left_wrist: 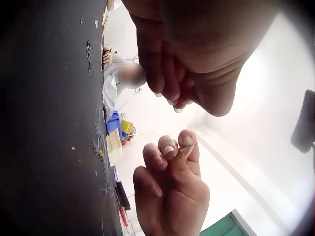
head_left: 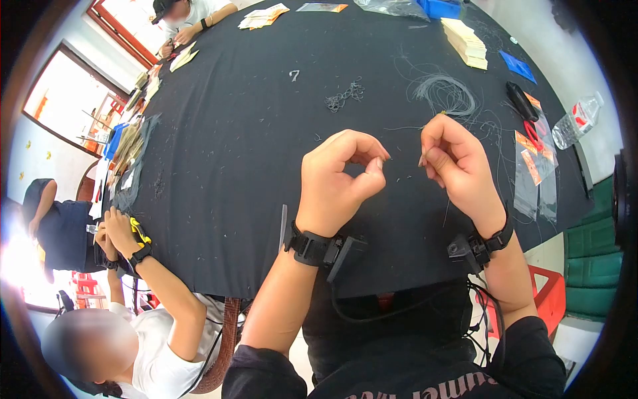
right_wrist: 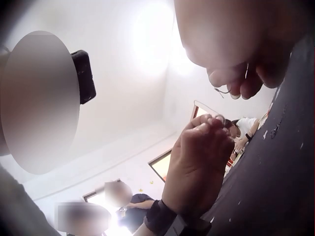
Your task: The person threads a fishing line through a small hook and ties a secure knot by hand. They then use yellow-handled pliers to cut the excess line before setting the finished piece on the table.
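Over the near part of the black table, both hands are raised with their fingertips facing each other, a small gap apart. The left hand (head_left: 335, 176) pinches with thumb and forefinger; a thin strand of fishing line (right_wrist: 205, 105) curves at its fingertips in the right wrist view. The right hand (head_left: 462, 166) has its fingers curled in a pinch, and a tiny fish hook (right_wrist: 222, 91) sticks out between the fingertips. Behind the right hand lies a loose coil of clear fishing line (head_left: 446, 94). A tangled pile of small dark hooks (head_left: 345, 96) lies beyond the left hand.
Stacked cream cards (head_left: 464, 43), a blue packet (head_left: 518, 66), red-handled scissors (head_left: 531, 135) and a water bottle (head_left: 577, 120) stand along the right. Plastic sleeves (head_left: 526, 196) lie at the right edge. Other people (head_left: 163, 326) sit at the left and far side.
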Demonstrator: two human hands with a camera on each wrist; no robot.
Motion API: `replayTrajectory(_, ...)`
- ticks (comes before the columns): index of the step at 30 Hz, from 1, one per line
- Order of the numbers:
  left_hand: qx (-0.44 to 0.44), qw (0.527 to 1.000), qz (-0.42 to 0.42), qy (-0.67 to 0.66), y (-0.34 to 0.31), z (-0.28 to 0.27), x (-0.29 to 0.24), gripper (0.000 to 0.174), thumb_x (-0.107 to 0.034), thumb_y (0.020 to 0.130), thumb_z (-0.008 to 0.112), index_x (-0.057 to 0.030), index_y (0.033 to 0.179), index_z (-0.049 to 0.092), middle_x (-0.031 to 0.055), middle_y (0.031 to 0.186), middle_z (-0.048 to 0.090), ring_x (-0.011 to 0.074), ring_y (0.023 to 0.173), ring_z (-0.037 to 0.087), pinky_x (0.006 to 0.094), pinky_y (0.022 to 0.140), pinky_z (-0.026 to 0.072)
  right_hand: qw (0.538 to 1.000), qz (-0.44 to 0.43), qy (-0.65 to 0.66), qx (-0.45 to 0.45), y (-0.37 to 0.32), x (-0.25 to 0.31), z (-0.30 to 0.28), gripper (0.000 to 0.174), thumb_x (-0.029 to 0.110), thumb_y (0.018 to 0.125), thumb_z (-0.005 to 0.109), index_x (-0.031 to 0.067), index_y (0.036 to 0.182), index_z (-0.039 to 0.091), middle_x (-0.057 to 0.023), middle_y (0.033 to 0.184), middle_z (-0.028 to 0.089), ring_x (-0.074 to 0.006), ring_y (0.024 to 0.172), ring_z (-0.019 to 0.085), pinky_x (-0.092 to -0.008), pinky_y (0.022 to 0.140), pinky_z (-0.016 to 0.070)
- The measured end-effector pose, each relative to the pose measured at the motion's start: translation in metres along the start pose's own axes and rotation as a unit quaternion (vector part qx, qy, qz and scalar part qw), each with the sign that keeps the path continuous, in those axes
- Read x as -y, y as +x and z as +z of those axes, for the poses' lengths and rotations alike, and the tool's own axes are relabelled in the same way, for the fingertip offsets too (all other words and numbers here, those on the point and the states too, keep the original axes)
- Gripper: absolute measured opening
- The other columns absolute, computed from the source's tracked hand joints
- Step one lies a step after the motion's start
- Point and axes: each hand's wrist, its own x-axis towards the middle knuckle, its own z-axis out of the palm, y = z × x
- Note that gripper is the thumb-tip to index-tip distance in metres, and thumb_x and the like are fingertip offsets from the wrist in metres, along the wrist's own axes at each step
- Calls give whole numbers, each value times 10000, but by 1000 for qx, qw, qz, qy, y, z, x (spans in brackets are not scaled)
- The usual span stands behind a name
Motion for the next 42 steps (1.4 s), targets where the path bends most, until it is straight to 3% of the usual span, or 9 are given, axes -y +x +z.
replayTrajectory(4, 41, 998, -17, -38, 0, 8, -2, 168, 33, 811, 687, 17, 977, 665, 67, 973, 678, 127, 868, 660, 257, 785, 542, 999, 20, 46, -1, -2, -1, 4, 36, 42, 973, 553, 69, 951, 549, 15, 806, 550, -49, 652, 511, -197, 571, 415)
replayTrajectory(7, 58, 998, 19, 0, -1, 11, -5, 236, -1, 791, 739, 19, 1017, 673, 72, 983, 677, 143, 896, 668, 273, 804, 553, 998, 27, 64, 1, -2, -3, 6, 28, 61, 980, 563, 77, 963, 549, 22, 795, 556, -43, 642, 522, -195, 555, 417)
replayTrajectory(20, 16, 999, 26, -10, -1, 12, -5, 87, 35, 814, 713, 22, 898, 691, 71, 908, 690, 122, 828, 674, 254, 750, 561, 994, -5, 109, 21, 0, -10, 9, 8, 54, 978, 576, 56, 977, 569, 9, 823, 571, -72, 696, 566, -227, 632, 472)
replayTrajectory(24, -20, 998, 62, 14, 0, 13, -4, 97, 30, 764, 721, -5, 839, 671, 68, 846, 684, 153, 744, 684, 261, 658, 550, 995, -4, 92, 26, 1, -9, 7, 44, 66, 975, 582, 50, 1017, 580, 14, 824, 569, -66, 732, 567, -224, 655, 473)
replayTrajectory(30, -22, 994, 81, 70, 1, 11, -6, 110, 35, 748, 725, -15, 821, 660, 57, 826, 677, 158, 731, 677, 270, 650, 551, 999, 8, 21, 25, 0, 1, 4, 99, 82, 945, 617, 38, 1034, 615, 40, 815, 561, -21, 711, 512, -186, 622, 408)
replayTrajectory(36, -19, 990, 105, 96, 2, 11, -5, 126, 39, 732, 729, -23, 810, 651, 57, 820, 670, 177, 736, 669, 283, 646, 548, 998, 4, -57, 16, -1, -7, 3, 67, 83, 882, 686, 31, 910, 656, 76, 678, 536, 16, 574, 445, -172, 512, 326)
replayTrajectory(42, -16, 987, 125, 105, 2, 11, -4, 142, 45, 718, 731, -25, 807, 644, 64, 813, 663, 203, 733, 661, 299, 657, 540, 995, -6, -98, 5, 0, -3, 4, 67, 87, 865, 700, 33, 869, 662, 74, 649, 524, 17, 568, 448, -176, 500, 324)
